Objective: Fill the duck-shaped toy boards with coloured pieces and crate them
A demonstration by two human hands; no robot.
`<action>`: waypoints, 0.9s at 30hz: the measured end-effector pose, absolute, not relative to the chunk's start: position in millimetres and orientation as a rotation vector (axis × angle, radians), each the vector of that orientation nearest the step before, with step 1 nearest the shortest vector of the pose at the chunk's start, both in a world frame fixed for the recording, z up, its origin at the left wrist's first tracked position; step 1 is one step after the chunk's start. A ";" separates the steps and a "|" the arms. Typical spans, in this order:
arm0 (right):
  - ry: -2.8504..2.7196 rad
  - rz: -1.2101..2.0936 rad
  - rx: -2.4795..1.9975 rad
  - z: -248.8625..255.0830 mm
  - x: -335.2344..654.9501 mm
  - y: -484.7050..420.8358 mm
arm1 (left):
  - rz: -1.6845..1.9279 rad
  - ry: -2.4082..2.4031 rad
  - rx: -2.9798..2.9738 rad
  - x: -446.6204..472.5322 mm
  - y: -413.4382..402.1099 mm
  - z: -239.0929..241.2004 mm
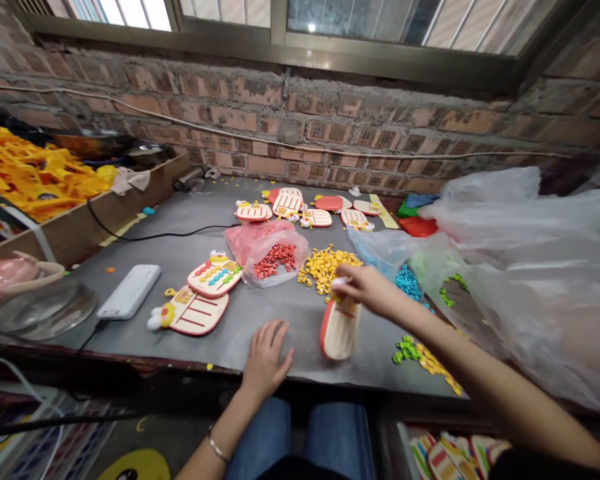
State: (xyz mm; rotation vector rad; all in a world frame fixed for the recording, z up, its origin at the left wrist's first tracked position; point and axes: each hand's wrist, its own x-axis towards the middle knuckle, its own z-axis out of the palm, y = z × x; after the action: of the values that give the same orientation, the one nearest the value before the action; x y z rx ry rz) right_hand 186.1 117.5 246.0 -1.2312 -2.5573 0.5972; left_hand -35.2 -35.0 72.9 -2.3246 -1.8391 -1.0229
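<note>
My right hand (365,288) is closed on the top end of a red-and-cream toy abacus board (339,331), which stands tilted on the grey table (190,247). Just beyond that hand lies a heap of yellow beads (325,265). Flat on the table near the front edge rests my left hand (266,357), fingers spread, holding nothing. Left of it lie two duck-shaped abacus boards, one (194,311) with bare rods and one (215,275) with coloured beads. A pink bag of red beads (275,259) sits behind them.
Several more abacus boards (300,210) lie at the back by the brick wall. A white power bank (129,291) with a cable lies at left. Large clear plastic bags (520,267) fill the right side, with blue beads (408,281) and green and yellow beads (420,357) nearby. Yellow plastic parts (30,177) fill a box at far left.
</note>
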 end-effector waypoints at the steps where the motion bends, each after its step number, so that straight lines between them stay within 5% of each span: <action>1: -2.667 0.599 -1.262 232.0 170.2 109.1 | -1.032 -1.846 -2.338 -36.0 -35.5 73.5; 9: -2.705 0.674 -1.237 155.9 109.8 117.9 | -0.940 -1.824 -2.494 -35.9 -36.2 79.2; 15: -2.539 0.319 -1.337 138.1 109.0 176.1 | -0.762 -1.788 -2.589 -33.7 -34.2 79.9; 27: -2.659 0.217 -1.078 112.5 75.2 201.4 | -0.734 -1.807 -2.662 -33.6 -31.1 84.1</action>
State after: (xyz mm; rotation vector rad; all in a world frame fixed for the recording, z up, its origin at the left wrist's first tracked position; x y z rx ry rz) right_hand 75.2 201.4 112.5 -1.0783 -2.6586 0.2173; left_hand -33.6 -31.1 84.1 -2.6617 -1.8070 -0.7340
